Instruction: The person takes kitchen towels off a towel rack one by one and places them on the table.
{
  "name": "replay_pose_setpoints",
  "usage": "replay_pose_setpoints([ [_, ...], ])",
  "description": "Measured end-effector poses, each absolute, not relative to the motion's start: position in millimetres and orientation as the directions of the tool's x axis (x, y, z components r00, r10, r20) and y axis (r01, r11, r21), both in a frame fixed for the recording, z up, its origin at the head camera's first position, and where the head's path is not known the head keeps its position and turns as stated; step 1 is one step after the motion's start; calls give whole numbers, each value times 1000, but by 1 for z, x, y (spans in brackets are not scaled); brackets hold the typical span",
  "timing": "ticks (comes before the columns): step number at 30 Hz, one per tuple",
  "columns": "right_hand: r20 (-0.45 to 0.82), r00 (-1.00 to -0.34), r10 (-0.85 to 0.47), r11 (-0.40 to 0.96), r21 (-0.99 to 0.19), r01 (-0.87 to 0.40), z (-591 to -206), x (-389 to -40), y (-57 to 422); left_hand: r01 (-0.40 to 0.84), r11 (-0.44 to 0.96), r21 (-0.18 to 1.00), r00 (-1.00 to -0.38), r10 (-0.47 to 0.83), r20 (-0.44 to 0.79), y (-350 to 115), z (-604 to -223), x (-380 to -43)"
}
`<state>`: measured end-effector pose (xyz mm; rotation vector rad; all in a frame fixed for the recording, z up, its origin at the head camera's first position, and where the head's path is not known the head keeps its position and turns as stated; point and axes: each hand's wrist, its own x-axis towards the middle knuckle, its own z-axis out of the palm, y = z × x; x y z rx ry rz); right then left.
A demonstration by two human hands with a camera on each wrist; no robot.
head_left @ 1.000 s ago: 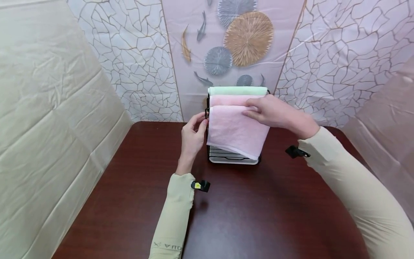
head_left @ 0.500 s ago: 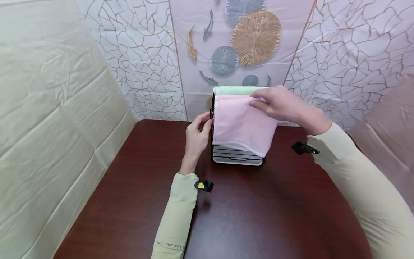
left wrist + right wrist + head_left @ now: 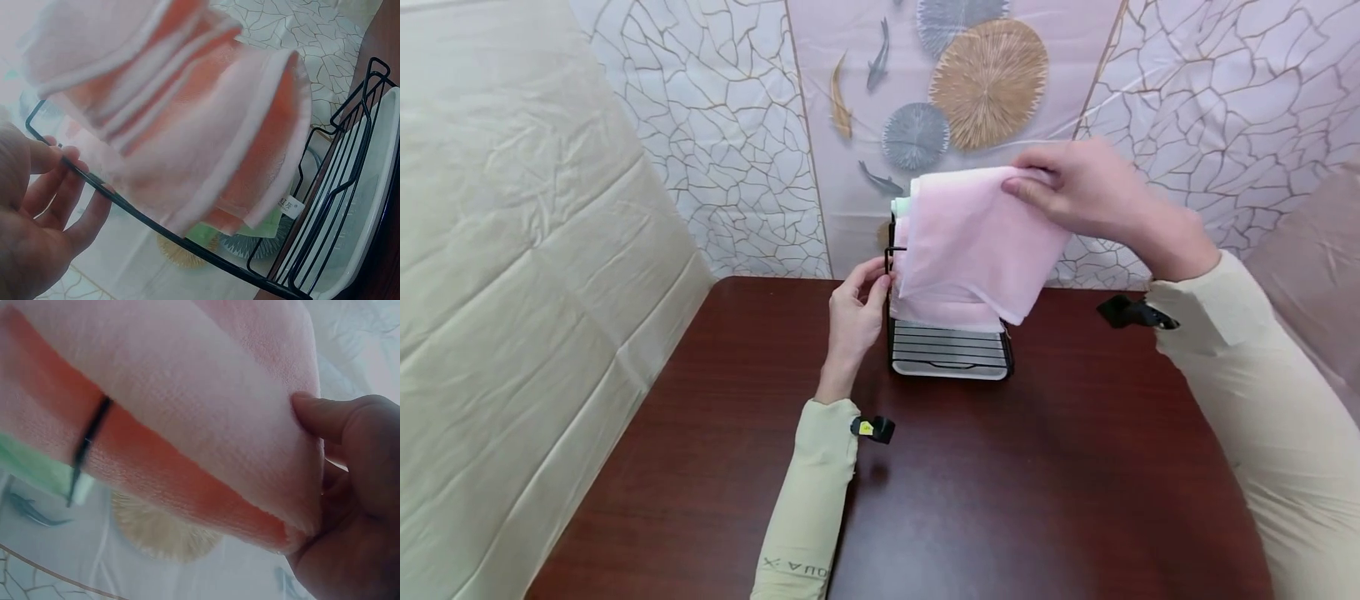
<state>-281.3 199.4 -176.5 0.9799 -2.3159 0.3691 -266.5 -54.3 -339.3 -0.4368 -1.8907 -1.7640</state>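
My right hand point(image 3: 1086, 190) pinches the upper right corner of a folded pink towel point(image 3: 977, 237) between thumb and fingers. This towel hangs in front of a black wire rack point(image 3: 156, 226), its top edge raised above the rack. Behind it, a second pink towel point(image 3: 942, 315) hangs on the rack, along with a pale green one point(image 3: 900, 205) that is mostly covered. My left hand point(image 3: 854, 315) holds the rack's left side bar, with thumb and fingers about the wire in the left wrist view.
A white tray point(image 3: 951, 372) sits at the base of the rack. The rack stands near the back of a dark wooden table point(image 3: 1000, 483). Behind rises a patterned cloth wall point(image 3: 730, 142), and a cream cloth point(image 3: 527, 250) flanks the left side.
My right hand has lifted the front pink towel up and to the right, its lower edge rising and baring more of the rack. My left hand keeps its hold on the side bar.
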Motion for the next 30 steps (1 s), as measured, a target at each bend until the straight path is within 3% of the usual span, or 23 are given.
replay_pose_setpoints([
  [17, 669, -626, -400, 779, -112, -617, -136, -268, 217, 557, 91, 825, -818, -109, 564, -55, -340, -267],
  [22, 698, -611, -375, 779, -120, -615, -129, -265, 224, 555, 93, 826, -820, -106, 563, -57, -340, -266],
  [30, 740, -640, -208, 796, -252, -550, -117, -259, 239, 554, 111, 825, -820, -100, 564, -58, -350, -277],
])
